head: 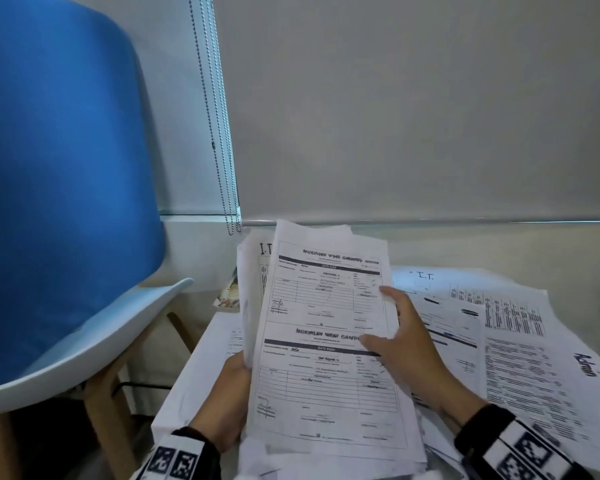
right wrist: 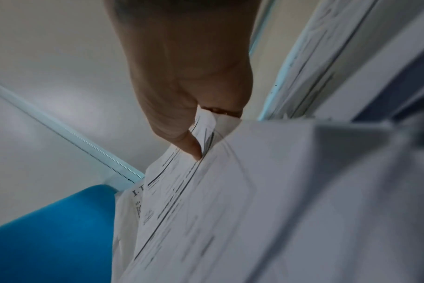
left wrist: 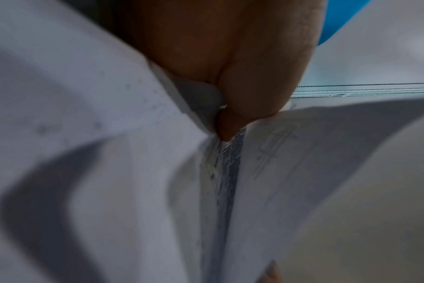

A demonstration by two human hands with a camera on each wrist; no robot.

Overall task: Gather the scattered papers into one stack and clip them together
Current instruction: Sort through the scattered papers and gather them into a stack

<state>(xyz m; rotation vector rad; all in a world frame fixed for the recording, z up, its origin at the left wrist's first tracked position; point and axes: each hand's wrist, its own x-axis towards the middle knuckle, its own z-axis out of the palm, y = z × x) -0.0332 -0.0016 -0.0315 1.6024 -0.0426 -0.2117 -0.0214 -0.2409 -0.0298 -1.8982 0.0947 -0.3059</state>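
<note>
A thick bundle of printed forms stands tilted up off the table in the middle of the head view. My left hand grips its lower left edge, thumb pressed into the sheets. My right hand holds the right edge of the top form, thumb on the front and fingers behind; in the right wrist view its thumb pinches the sheets. More loose papers, one marked "Admin", lie spread on the table to the right. No clip is visible.
A blue chair with wooden legs stands close on the left. A window blind with bead chains hangs behind the table. The white table's left edge shows under the papers.
</note>
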